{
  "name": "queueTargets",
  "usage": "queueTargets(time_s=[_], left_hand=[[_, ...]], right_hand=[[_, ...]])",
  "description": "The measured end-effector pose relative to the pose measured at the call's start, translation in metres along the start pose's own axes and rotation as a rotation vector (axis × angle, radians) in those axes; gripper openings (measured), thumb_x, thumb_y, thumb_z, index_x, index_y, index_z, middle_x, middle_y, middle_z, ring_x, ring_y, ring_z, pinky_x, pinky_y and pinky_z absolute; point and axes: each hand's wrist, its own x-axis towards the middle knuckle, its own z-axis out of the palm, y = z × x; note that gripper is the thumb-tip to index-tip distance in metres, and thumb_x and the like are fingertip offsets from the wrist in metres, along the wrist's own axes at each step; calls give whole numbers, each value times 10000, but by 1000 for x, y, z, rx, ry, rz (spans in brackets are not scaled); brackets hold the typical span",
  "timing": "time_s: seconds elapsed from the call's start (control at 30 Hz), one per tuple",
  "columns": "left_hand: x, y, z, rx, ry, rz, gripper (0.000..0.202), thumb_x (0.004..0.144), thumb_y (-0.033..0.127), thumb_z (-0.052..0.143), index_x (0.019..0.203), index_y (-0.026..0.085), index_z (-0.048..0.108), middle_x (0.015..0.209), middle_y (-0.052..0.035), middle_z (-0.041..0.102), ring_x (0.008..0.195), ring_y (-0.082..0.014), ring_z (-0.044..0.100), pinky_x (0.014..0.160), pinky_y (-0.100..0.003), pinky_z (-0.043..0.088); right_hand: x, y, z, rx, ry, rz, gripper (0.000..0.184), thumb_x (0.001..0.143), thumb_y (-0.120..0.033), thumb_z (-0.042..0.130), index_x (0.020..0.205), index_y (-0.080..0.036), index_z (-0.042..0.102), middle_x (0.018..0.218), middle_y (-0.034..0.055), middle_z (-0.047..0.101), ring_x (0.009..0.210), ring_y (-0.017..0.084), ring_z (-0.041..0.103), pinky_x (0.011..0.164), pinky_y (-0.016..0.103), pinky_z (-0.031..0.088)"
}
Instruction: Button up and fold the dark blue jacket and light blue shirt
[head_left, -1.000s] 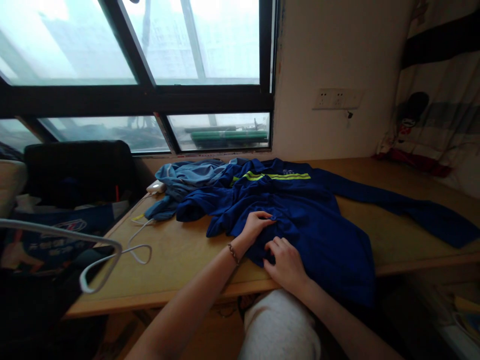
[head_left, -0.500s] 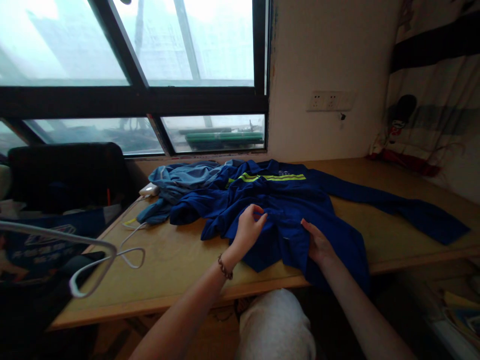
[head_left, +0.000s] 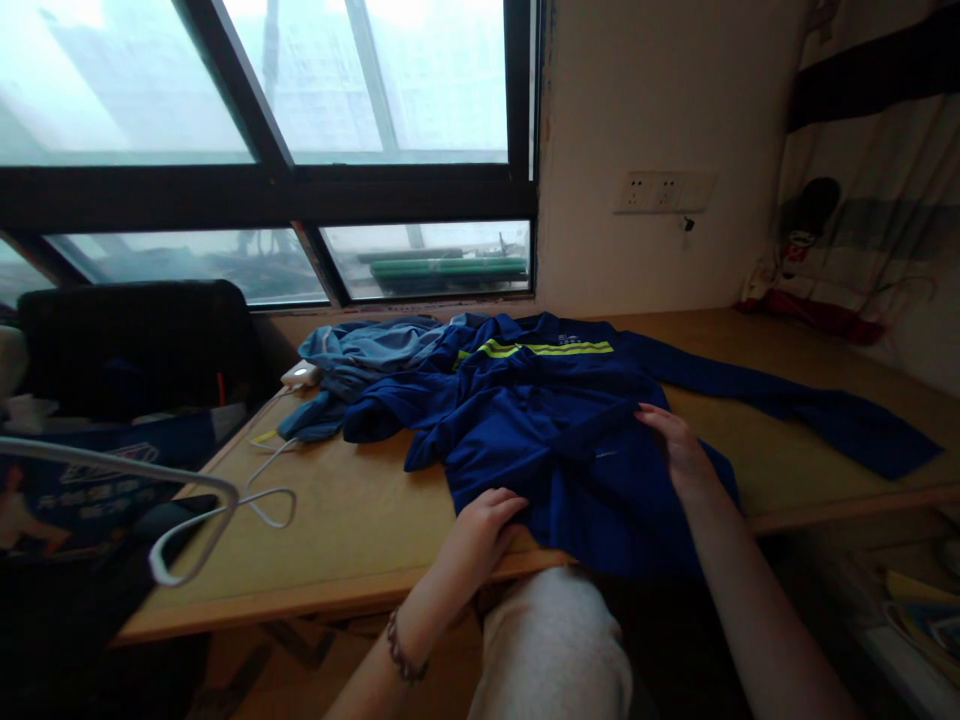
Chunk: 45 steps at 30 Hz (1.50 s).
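A dark blue work jacket [head_left: 525, 430] with a yellow-green striped band across its chest lies spread on the wooden table [head_left: 345, 530], its hem hanging over the front edge. At the lower left hem, my left hand [head_left: 484, 530] has its fingers closed on the cloth; the thumb is hidden. My right hand [head_left: 679, 450] pinches a fold of the jacket on its right side, pulling a crease across the front. One sleeve [head_left: 825, 410] stretches out to the right. The left sleeve is bunched beside a light blue garment [head_left: 375, 355].
A white charger [head_left: 300, 374] with a looped white cable [head_left: 274, 500] sits at the table's left. Nearer to me, a bent white metal tube [head_left: 202, 490] crosses the left side. A dark chair back [head_left: 135, 340] stands beyond, under the window. Wall sockets [head_left: 664, 192] are at the back.
My left hand has moved down to the jacket's hem near the table edge. My right hand has gone up and right, drawing the cloth with it. The jacket's lower front lies flatter.
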Motion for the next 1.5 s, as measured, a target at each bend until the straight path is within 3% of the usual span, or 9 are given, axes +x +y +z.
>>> queueTargets(time_s=[0.2,0.3,0.43,0.6,0.83,0.93,1.03,1.13,1.5], left_hand=[[-32,0,-50,-11,163,109,235,823,177,419,926,209,628,896,-73,621,857,-175,523,768,-317,426],[-47,15,-63,-72,133,111,234,822,175,408,899,209,627,944,-83,606,887,-181,524,785,-324,422],[-53,28,-53,-56,-91,60,218,823,232,417,828,197,633,889,-83,598,825,-171,528,739,-293,426],[-45,22,-24,-4,-85,-37,122,787,231,485,808,195,600,830,-44,558,788,-153,519,691,-246,412],[-42,20,-17,-102,-37,-145,75,743,226,538,685,178,548,721,-19,557,662,-136,529,573,-219,381],[-41,22,-13,-381,15,-329,160,766,320,507,698,175,502,598,-3,554,508,-123,525,461,-212,374],[-35,25,-8,-718,37,-487,234,756,398,502,712,175,445,535,3,565,415,-131,537,393,-214,386],[-27,32,-5,-920,61,-559,286,680,408,589,700,160,445,549,-24,604,469,-170,599,427,-235,444],[-16,49,-5,-1175,152,-609,316,553,278,732,751,115,547,679,-62,669,640,-205,650,585,-256,521]], right_hand=[[-35,-2,31,-117,-125,29,256,540,-316,684,749,-175,640,614,10,638,574,154,581,540,257,431],[-57,1,41,-273,-226,-12,237,538,-321,699,703,-173,614,609,-13,606,562,117,538,518,218,393],[-82,13,42,-429,-444,64,208,592,-343,672,636,-165,576,534,-42,524,490,77,451,464,194,331],[-104,33,40,-342,-608,232,260,653,-392,621,579,-152,556,478,-48,446,461,69,394,465,199,322],[-114,59,48,-68,-275,307,196,612,-330,679,626,-159,583,529,-38,513,491,76,444,503,205,346],[-116,64,53,31,-177,351,192,580,-320,701,679,-182,612,603,-19,586,567,109,519,574,230,400],[-117,63,60,45,-244,356,172,610,-335,678,657,-178,624,615,-9,603,599,121,540,610,239,409],[-119,60,67,22,-271,312,204,647,-363,643,614,-163,612,588,-11,586,573,111,517,593,230,393],[-137,69,75,-40,41,117,253,653,-402,623,583,-161,587,557,-26,523,549,105,437,525,221,322]])
